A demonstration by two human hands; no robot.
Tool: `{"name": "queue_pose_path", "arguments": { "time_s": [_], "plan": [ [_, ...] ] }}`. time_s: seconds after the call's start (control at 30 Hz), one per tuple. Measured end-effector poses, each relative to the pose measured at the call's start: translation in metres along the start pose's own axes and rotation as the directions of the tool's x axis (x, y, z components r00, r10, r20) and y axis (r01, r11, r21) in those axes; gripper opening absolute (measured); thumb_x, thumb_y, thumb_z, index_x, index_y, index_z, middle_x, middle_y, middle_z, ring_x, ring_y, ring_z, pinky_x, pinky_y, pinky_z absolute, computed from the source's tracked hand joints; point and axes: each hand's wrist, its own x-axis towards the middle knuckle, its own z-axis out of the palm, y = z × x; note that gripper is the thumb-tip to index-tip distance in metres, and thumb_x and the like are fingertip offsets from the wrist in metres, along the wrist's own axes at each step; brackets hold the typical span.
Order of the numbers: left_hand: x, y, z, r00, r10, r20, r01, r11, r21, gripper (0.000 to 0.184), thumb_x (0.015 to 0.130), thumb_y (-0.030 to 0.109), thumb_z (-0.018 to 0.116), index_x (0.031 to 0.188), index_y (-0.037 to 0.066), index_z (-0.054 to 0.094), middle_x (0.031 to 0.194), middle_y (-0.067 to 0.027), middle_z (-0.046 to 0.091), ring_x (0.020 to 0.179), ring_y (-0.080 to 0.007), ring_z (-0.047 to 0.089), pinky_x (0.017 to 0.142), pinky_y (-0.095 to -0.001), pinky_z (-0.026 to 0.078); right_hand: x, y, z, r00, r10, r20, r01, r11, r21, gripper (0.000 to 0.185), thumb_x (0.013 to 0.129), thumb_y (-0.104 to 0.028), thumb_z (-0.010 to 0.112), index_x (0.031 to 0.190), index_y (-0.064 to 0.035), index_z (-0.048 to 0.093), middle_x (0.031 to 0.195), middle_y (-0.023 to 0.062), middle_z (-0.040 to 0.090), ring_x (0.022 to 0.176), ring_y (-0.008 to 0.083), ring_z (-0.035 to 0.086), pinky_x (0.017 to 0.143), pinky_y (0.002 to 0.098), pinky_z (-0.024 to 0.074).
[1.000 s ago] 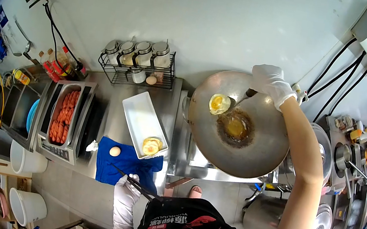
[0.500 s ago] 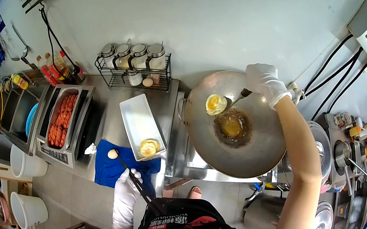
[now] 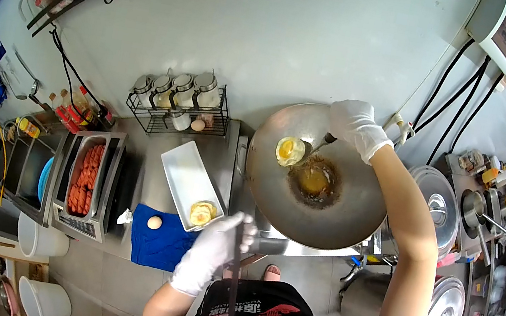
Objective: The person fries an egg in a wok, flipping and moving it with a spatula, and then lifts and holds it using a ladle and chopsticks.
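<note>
My right hand, in a white glove, is closed on the handle of a spatula over the wok. A fried egg with a yellow yolk lies at the spatula's head, on the wok's left side. Brownish oil pools in the wok's bottom. My gloved left hand is closed round long black chopsticks, smeared by motion, near the counter's front edge. Beside that hand, another fried egg sits in the white rectangular tray. A whole egg rests on the blue cloth.
A wire rack with several condiment jars stands against the wall. Left of the tray, a metal pan holds reddish sausages. Lidded pots stand right of the wok.
My left hand has moved right and the chopsticks have swung away from the whole egg. My right hand still grips the spatula. The view has shifted slightly.
</note>
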Motion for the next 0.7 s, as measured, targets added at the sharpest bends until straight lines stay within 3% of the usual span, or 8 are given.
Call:
{"name": "queue_pose_path", "arguments": {
  "time_s": [0.2,0.37,0.7],
  "plan": [
    [0.075,-0.028,0.007,0.956,-0.287,0.054,0.292,0.935,-0.203,0.018,0.09,0.017,0.04,0.085,0.002,0.048,0.082,-0.0108,0.053,0.059,-0.0154,0.049,0.05,-0.0233,0.045,-0.009,0.005,0.002,0.998,-0.026,-0.05,0.028,0.999,0.039,0.02,0.069,-0.016,0.054,0.082,-0.0054,0.066,0.083,0.0143,0.064,0.079,0.0294,0.062,0.066,0.036,0.0497],
    [0.14,-0.044,0.004,0.932,-0.359,-0.045,0.343,0.916,-0.21,0.019,0.09,0.015,0.031,0.083,0.002,0.043,0.081,-0.0146,0.056,0.052,-0.0182,0.052,0.045,-0.0256,0.044,-0.007,0.007,0.005,0.998,-0.038,-0.054,0.039,0.999,0.026,0.021,0.069,-0.018,0.055,0.082,-0.0059,0.066,0.083,0.0139,0.064,0.078,0.0291,0.062,0.066,0.0358,0.0496],
    [0.212,-0.049,0.007,0.94,-0.304,-0.155,0.267,0.938,-0.223,0.019,0.091,0.016,0.031,0.081,0.004,0.043,0.075,-0.0135,0.057,0.046,-0.0171,0.049,0.039,-0.0253,0.041,-0.009,0.017,0.013,0.989,-0.085,-0.124,0.089,0.996,0.027,0.02,0.069,-0.022,0.058,0.077,-0.0058,0.066,0.079,0.0147,0.064,0.075,0.03,0.062,0.065,0.0379,0.0485]
  ]
}}
